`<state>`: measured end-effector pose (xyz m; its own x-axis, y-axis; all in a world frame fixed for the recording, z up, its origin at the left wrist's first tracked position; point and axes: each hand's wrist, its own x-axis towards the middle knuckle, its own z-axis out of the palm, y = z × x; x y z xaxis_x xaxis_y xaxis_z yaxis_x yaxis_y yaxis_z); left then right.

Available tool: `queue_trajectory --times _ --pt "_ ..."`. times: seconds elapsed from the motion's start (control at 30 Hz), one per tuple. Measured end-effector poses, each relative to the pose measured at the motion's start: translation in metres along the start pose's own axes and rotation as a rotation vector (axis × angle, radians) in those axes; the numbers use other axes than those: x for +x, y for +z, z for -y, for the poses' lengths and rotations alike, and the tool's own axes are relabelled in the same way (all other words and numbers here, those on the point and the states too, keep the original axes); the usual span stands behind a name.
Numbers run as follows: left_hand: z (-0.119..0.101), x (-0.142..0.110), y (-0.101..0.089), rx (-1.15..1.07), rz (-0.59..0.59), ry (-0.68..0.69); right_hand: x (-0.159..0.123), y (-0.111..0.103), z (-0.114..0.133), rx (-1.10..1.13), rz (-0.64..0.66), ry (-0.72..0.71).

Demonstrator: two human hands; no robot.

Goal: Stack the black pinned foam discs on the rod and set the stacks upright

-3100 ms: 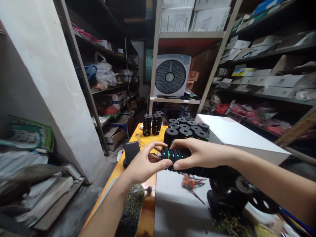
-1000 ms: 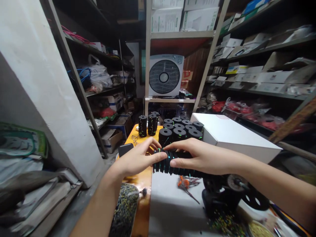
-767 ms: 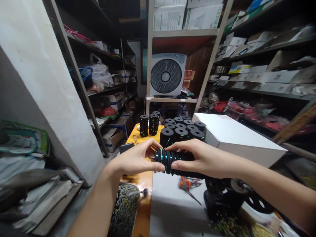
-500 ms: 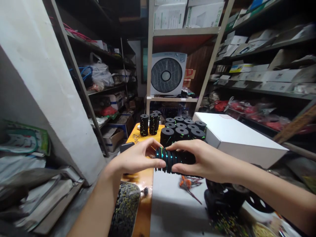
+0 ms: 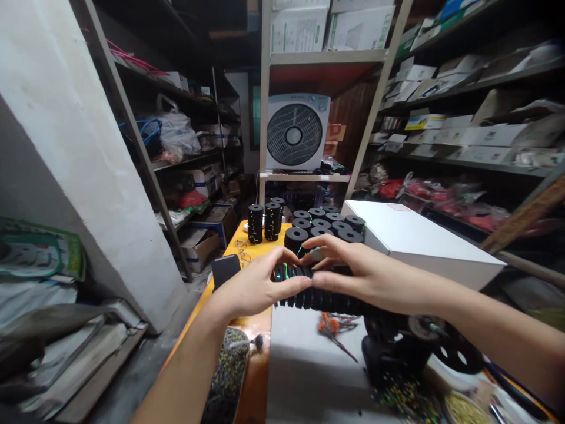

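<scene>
A black ridged foam spool (image 5: 300, 300) with bright green-blue strands in its grooves lies sideways before me. My left hand (image 5: 260, 280) curves around its left end, thumb along the front and fingers behind. Beside it, my right hand (image 5: 353, 265) has its thumb against the spool's front and its fingers arched over the top; a thin strand shows near its fingertips. The spool's right part is hidden under that hand, toward a black machine with a wheel (image 5: 406, 341).
Several upright black foam spools (image 5: 296, 235) stand behind my hands, beside a white box (image 5: 419, 235). A black phone-like object (image 5: 226, 268) is at left. Orange-tipped twigs (image 5: 331, 324) and a bowl of small yellowish pieces (image 5: 463, 406) lie nearer. A box fan (image 5: 293, 132) faces me.
My right hand's fingers have lifted and spread over the top of the spool. More of the spool's ridged length shows beneath my hands. My left thumb reaches farther right.
</scene>
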<state>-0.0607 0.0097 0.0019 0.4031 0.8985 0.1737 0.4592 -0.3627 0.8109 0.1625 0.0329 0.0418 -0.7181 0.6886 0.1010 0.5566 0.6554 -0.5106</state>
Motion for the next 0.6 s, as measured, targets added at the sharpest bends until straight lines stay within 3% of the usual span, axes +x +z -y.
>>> queue_trajectory --times 0.13,0.27,0.6 --pt "-0.003 -0.001 0.002 0.039 0.034 0.023 0.002 -0.014 -0.005 -0.001 0.054 0.033" --pt "-0.006 -0.003 0.003 0.058 0.029 0.025 0.004 -0.014 -0.009 0.000 0.116 0.044" --pt "-0.012 -0.002 0.004 0.056 0.022 0.001 -0.002 -0.002 -0.008 -0.092 0.032 -0.054"
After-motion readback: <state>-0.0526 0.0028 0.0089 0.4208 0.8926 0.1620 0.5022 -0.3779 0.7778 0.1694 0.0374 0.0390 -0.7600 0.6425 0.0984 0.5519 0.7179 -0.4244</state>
